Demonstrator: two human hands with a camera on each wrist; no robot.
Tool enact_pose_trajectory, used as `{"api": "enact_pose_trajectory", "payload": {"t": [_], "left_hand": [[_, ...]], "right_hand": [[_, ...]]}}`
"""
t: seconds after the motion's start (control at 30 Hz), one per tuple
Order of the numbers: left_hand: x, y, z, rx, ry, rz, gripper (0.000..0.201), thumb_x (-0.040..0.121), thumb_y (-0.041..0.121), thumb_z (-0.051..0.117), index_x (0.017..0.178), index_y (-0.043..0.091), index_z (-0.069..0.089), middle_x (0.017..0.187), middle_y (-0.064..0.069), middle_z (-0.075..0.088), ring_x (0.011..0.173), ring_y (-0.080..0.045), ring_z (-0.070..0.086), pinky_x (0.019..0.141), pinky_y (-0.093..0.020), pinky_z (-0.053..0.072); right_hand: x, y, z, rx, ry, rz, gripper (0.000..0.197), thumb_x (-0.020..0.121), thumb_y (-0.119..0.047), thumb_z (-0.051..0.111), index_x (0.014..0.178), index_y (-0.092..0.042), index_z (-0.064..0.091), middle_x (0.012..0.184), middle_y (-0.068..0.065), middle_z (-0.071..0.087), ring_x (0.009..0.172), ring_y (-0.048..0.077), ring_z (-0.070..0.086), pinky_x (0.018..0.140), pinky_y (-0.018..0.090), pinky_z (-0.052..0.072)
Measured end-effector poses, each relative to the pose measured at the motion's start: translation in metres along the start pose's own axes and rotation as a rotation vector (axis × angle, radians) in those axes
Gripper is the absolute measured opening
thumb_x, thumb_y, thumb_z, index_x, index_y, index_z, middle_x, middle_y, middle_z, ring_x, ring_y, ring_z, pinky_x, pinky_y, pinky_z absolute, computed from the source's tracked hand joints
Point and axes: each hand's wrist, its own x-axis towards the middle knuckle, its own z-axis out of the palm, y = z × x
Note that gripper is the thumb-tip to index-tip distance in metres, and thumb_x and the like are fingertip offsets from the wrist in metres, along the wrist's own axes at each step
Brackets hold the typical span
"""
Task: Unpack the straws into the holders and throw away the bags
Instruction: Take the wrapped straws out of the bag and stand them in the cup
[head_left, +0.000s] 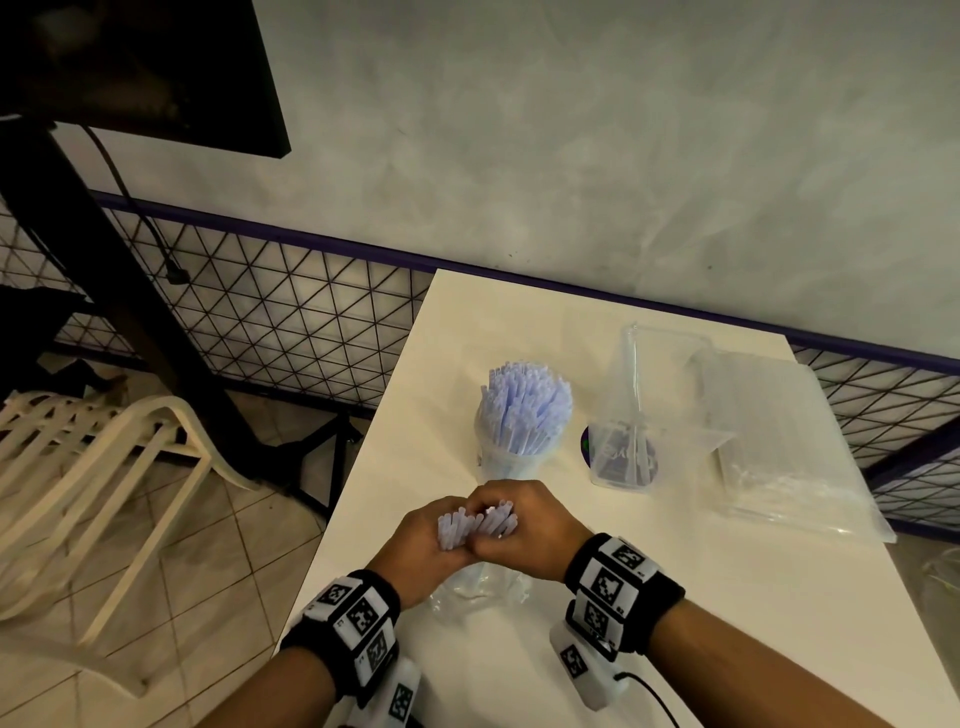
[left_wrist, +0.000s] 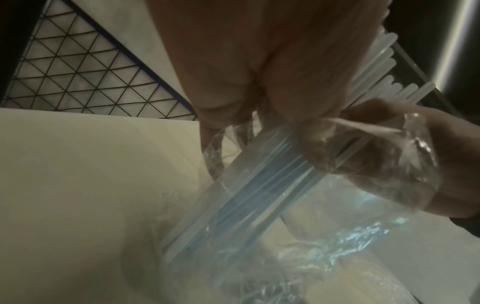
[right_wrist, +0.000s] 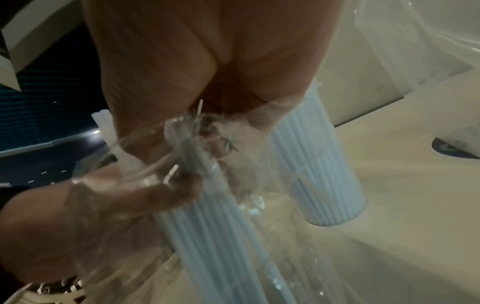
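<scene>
Over the white table's near part (head_left: 395, 447), my left hand (head_left: 426, 540) and right hand (head_left: 540, 519) meet and both grip one bundle of pale blue straws (head_left: 475, 522), standing upright with its tips above my fingers. A clear plastic bag (head_left: 480, 590) hangs crumpled round the bundle's lower part, down to the table. In the wrist views the straws (left_wrist: 259, 185) (right_wrist: 221, 236) run through the bag's film, which is bunched at my fingers. Just beyond my hands a clear holder (head_left: 522, 415) stands packed with straws. To its right stands a second clear holder (head_left: 623, 452), nearly empty.
A stack of flat clear bags of straws (head_left: 779, 441) lies at the table's right side. The table's left edge (head_left: 332, 525) drops to a tiled floor with a cream plastic chair (head_left: 104, 467). A wire grid fence (head_left: 291, 312) and a grey wall stand behind.
</scene>
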Motion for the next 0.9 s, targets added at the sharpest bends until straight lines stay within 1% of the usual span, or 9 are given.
{"api": "enact_pose_trajectory", "payload": {"t": [0.07,0.2,0.27,0.37,0.43,0.57,0.7,0.8,0.9], "left_hand": [[0.002,-0.002,0.0,0.016,0.001,-0.001,0.045,0.062,0.038,0.077,0.101,0.017,0.066,0.094,-0.002,0.071,0.088,-0.013,0.067,0.08,-0.023,0.051],[0.004,-0.005,-0.001,0.057,-0.012,-0.002,0.048,0.063,0.04,0.076,0.103,0.015,0.065,0.1,-0.008,0.071,0.097,-0.024,0.066,0.09,-0.035,0.051],[0.004,-0.004,-0.001,0.062,-0.013,-0.02,0.045,0.064,0.038,0.075,0.103,0.017,0.066,0.1,-0.005,0.071,0.097,-0.021,0.067,0.09,-0.032,0.052],[0.004,-0.007,-0.003,0.112,0.001,-0.018,0.029,0.079,0.024,0.07,0.107,0.02,0.065,0.101,0.001,0.071,0.098,-0.012,0.066,0.089,-0.023,0.049],[0.004,-0.009,-0.005,0.153,0.028,-0.016,0.026,0.086,0.012,0.065,0.111,0.022,0.065,0.103,0.007,0.071,0.1,-0.006,0.065,0.09,-0.016,0.046],[0.001,-0.003,-0.004,0.184,0.056,-0.001,0.032,0.09,0.004,0.06,0.096,0.035,0.066,0.096,0.023,0.07,0.096,0.005,0.063,0.084,-0.005,0.042],[0.001,-0.006,-0.004,0.174,0.102,-0.008,0.021,0.091,0.009,0.061,0.094,0.029,0.067,0.091,0.01,0.071,0.087,0.002,0.065,0.081,-0.013,0.046],[0.002,-0.005,-0.002,0.173,0.113,-0.018,0.02,0.091,0.009,0.061,0.09,0.028,0.068,0.085,0.013,0.071,0.083,0.007,0.064,0.08,-0.01,0.045],[0.003,-0.006,-0.001,0.208,0.107,-0.027,0.013,0.091,0.012,0.06,0.095,0.02,0.07,0.092,0.007,0.072,0.088,0.001,0.065,0.086,-0.017,0.048]], "right_hand": [[0.0,0.0,0.0,-0.059,-0.001,-0.032,0.011,0.069,-0.015,0.068,0.076,-0.023,0.065,0.072,-0.005,0.06,0.069,0.011,0.056,0.064,0.022,0.046],[0.003,0.003,-0.003,-0.166,-0.013,-0.086,0.021,0.073,-0.016,0.07,0.072,-0.03,0.054,0.062,-0.016,0.045,0.062,0.003,0.048,0.061,0.015,0.035],[0.004,0.005,-0.005,-0.176,-0.014,-0.087,0.019,0.078,-0.02,0.071,0.067,-0.022,0.056,0.063,-0.011,0.05,0.062,0.008,0.047,0.06,0.024,0.041],[0.002,0.003,-0.014,-0.171,-0.036,-0.063,0.018,0.083,-0.024,0.074,0.074,-0.009,0.066,0.068,0.0,0.062,0.064,0.016,0.053,0.064,0.035,0.048],[0.001,-0.006,-0.027,-0.116,-0.028,-0.04,0.016,0.082,-0.025,0.078,0.078,-0.011,0.072,0.072,-0.002,0.067,0.067,0.014,0.06,0.066,0.033,0.052],[-0.002,-0.034,-0.067,-0.034,0.009,-0.006,0.007,0.077,-0.015,0.084,0.08,-0.013,0.077,0.08,-0.005,0.075,0.074,0.006,0.069,0.074,0.022,0.055],[-0.001,-0.068,-0.115,0.039,0.114,-0.028,0.01,0.075,-0.006,0.084,0.079,-0.011,0.077,0.074,-0.006,0.075,0.063,0.004,0.067,0.063,0.018,0.051],[0.007,-0.081,-0.143,0.046,0.197,-0.039,0.009,0.076,-0.008,0.084,0.077,-0.011,0.075,0.069,0.002,0.073,0.057,0.009,0.062,0.057,0.024,0.052],[0.019,-0.08,-0.15,0.001,0.182,-0.023,0.01,0.076,-0.011,0.084,0.076,-0.014,0.075,0.069,0.001,0.072,0.058,0.011,0.061,0.059,0.028,0.051]]}}
